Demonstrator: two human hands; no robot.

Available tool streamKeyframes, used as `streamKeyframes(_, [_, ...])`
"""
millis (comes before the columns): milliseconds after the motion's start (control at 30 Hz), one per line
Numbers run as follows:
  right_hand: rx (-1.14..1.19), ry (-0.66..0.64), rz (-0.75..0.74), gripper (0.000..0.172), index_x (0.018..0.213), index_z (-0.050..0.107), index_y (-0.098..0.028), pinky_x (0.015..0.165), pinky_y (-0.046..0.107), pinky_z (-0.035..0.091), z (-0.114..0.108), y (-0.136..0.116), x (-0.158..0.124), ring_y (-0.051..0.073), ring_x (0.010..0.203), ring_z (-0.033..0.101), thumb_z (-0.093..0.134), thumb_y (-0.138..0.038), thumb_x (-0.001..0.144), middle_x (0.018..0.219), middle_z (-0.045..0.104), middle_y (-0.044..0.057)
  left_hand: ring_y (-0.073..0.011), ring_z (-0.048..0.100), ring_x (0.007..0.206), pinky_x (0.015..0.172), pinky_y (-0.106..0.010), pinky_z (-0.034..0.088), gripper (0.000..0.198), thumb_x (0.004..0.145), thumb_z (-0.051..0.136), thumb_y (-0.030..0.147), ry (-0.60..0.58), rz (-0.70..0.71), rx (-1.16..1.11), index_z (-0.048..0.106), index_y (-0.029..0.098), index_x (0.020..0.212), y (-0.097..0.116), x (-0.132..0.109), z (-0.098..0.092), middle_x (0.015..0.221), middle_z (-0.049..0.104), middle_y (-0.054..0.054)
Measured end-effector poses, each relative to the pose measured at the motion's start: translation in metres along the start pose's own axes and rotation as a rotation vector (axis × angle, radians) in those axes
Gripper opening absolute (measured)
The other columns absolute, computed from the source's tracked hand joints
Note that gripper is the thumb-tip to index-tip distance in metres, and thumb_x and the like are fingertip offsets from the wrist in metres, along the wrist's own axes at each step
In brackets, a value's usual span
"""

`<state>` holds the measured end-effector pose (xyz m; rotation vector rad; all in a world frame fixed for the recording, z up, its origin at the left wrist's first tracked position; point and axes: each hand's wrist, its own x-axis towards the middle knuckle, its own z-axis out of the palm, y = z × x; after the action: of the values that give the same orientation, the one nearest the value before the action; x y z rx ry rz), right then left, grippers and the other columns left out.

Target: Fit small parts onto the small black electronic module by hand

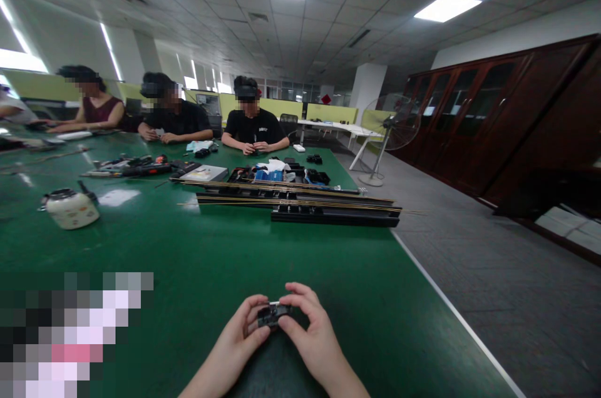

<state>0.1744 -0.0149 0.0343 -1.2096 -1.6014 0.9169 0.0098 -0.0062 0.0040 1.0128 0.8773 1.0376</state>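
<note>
A small black part, which looks like moulded plastic with a light strip along its top edge, is held between my two hands just above the green table. My left hand grips its left end, thumb in front and fingers behind. At the other end my right hand pinches it between thumb and fingers, with one finger raised above the part. The fingers cover both ends, and its exact kind cannot be made out.
Long black rails with thin brass-coloured rods lie across the green table. A cream pot stands at left. Tools and a blue box lie farther back. Several people sit beyond. A fan stands past the table's right edge.
</note>
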Motion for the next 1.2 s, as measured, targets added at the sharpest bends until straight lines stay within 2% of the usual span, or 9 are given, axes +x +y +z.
streamKeyframes(133, [-0.092, -0.084, -0.05, 0.018, 0.086, 0.064, -0.024, 0.088, 0.034, 0.04, 0.0027, -0.0015, 0.0, 0.019, 0.097, 0.054, 0.056, -0.013, 0.074, 0.094, 0.063, 0.003, -0.0245, 0.056, 0.103, 0.093, -0.037, 0.04, 0.037, 0.062, 0.07, 0.024, 0.023, -0.004, 0.021, 0.052, 0.021, 0.095, 0.0004, 0.0009, -0.0015, 0.096, 0.066, -0.006])
streamKeyframes(200, [-0.088, -0.093, -0.044, 0.017, 0.086, 0.064, -0.024, 0.085, 0.032, 0.041, 0.0023, -0.0023, 0.0001, 0.018, 0.093, 0.054, 0.056, -0.013, 0.075, 0.092, 0.063, 0.003, -0.0244, 0.057, 0.102, 0.092, -0.037, 0.04, 0.036, 0.062, 0.069, 0.024, 0.031, -0.009, 0.032, 0.053, 0.021, 0.094, 0.0017, 0.001, -0.0008, 0.095, 0.066, -0.006])
streamKeyframes(600, [-0.048, -0.058, -0.039, 0.015, 0.086, 0.063, -0.023, 0.088, 0.033, 0.04, 0.0033, 0.002, -0.0001, 0.019, 0.097, 0.053, 0.057, -0.015, 0.075, 0.097, 0.061, 0.004, -0.0251, 0.057, 0.101, 0.093, -0.038, 0.04, 0.038, 0.061, 0.071, 0.027, 0.045, -0.017, 0.029, 0.053, 0.021, 0.094, 0.0058, -0.0002, 0.0039, 0.095, 0.066, -0.006])
streamKeyframes(867, [-0.055, -0.085, 0.045, 0.016, 0.087, 0.066, -0.023, 0.093, 0.036, 0.037, 0.0037, 0.0062, 0.0, 0.021, 0.104, 0.052, 0.062, -0.021, 0.072, 0.104, 0.061, 0.006, -0.0268, 0.057, 0.102, 0.095, -0.041, 0.038, 0.04, 0.06, 0.071, 0.029, 0.048, -0.02, 0.016, 0.052, 0.02, 0.094, 0.0073, -0.0009, 0.0049, 0.095, 0.066, -0.007])
streamKeyframes(1100, [-0.017, -0.145, 0.043, 0.03, 0.098, 0.065, -0.026, 0.093, 0.035, 0.038, -0.0026, 0.0054, 0.0005, 0.019, 0.102, 0.055, 0.06, -0.015, 0.071, 0.107, 0.061, 0.004, -0.0266, 0.056, 0.104, 0.096, -0.04, 0.037, 0.043, 0.061, 0.071, 0.031, 0.061, -0.026, 0.001, 0.051, 0.022, 0.097, 0.0055, -0.0002, 0.0015, 0.098, 0.066, -0.007])
streamKeyframes(1200, [0.019, -0.13, 0.047, 0.036, 0.103, 0.063, -0.026, 0.094, 0.035, 0.038, -0.0045, 0.0044, 0.0009, 0.019, 0.104, 0.054, 0.059, -0.013, 0.07, 0.109, 0.061, 0.004, -0.0274, 0.055, 0.106, 0.096, -0.04, 0.038, 0.044, 0.06, 0.071, 0.031, 0.061, -0.02, -0.008, 0.052, 0.022, 0.099, 0.0042, 0.0006, -0.0005, 0.1, 0.066, -0.007])
